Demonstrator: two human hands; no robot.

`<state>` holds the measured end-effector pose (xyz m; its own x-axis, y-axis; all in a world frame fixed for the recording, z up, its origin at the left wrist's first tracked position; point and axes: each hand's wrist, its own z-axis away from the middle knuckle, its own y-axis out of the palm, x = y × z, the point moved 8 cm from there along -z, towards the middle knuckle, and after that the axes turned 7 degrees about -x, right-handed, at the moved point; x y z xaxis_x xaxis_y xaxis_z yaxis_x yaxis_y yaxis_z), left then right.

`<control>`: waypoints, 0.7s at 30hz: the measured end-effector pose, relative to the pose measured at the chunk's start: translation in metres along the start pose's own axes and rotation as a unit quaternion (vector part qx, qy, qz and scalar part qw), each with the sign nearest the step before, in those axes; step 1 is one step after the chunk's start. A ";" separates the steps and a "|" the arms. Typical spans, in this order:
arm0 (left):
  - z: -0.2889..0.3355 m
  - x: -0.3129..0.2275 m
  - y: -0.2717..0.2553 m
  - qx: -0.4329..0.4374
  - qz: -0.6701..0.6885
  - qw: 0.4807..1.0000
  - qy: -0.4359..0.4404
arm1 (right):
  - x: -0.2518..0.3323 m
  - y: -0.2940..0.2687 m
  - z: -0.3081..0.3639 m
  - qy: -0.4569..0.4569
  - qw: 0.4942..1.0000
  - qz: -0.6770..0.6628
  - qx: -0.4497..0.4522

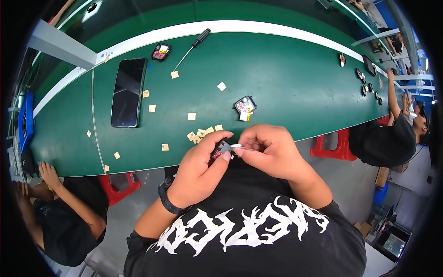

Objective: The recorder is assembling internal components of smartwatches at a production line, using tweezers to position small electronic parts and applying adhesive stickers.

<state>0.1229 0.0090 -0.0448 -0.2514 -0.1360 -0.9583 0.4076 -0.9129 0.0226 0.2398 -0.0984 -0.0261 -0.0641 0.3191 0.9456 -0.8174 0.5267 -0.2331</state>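
Just past the table's near edge, my left hand (198,171) is closed around a small black device casing (216,152) with grey and reddish parts inside. My right hand (273,150) meets it from the right, its thumb and fingertips pinched at a thin, pale, narrow piece (236,146). What that piece is, and whether it touches the casing, I cannot make out. Beyond my hands lies a similar open casing (245,108) with a white and yellow part hanging out. Small beige paper squares (201,134) are clustered just beyond my left hand.
A large phone (128,92) lies on the green table (286,78) at left. Farther back are another casing (160,51) and a screwdriver (198,40). Co-workers sit on the left (69,217) and right (385,138), with several small dark parts (363,87) near the right one.
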 end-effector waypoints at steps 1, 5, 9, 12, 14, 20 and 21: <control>0.002 0.004 0.001 0.014 0.053 0.998 -0.044 | 0.000 0.001 0.001 0.026 0.999 -0.030 0.002; 0.001 0.000 0.002 0.009 0.017 0.999 0.035 | -0.004 0.006 0.004 0.054 0.997 -0.056 -0.004; 0.000 -0.003 0.001 -0.003 -0.032 0.997 0.072 | -0.002 0.009 0.007 0.036 0.994 -0.095 -0.028; 0.000 -0.005 0.000 -0.017 -0.077 0.989 0.127 | 0.003 0.010 0.009 -0.013 0.998 -0.037 -0.039; 0.001 -0.009 0.002 -0.020 -0.106 0.982 0.153 | 0.006 0.012 0.010 -0.053 0.997 0.022 -0.046; 0.001 -0.010 0.000 -0.055 -0.131 0.978 0.154 | 0.009 0.016 0.013 -0.082 0.995 0.029 -0.042; 0.002 -0.009 0.000 -0.056 -0.121 0.979 0.151 | 0.008 0.015 0.013 -0.058 0.997 0.020 -0.046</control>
<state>0.1238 0.0095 -0.0358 -0.0881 0.2152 -0.9726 0.4659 -0.8541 -0.2312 0.2202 -0.0982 -0.0192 -0.1656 0.2499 0.9540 -0.7571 0.5877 -0.2854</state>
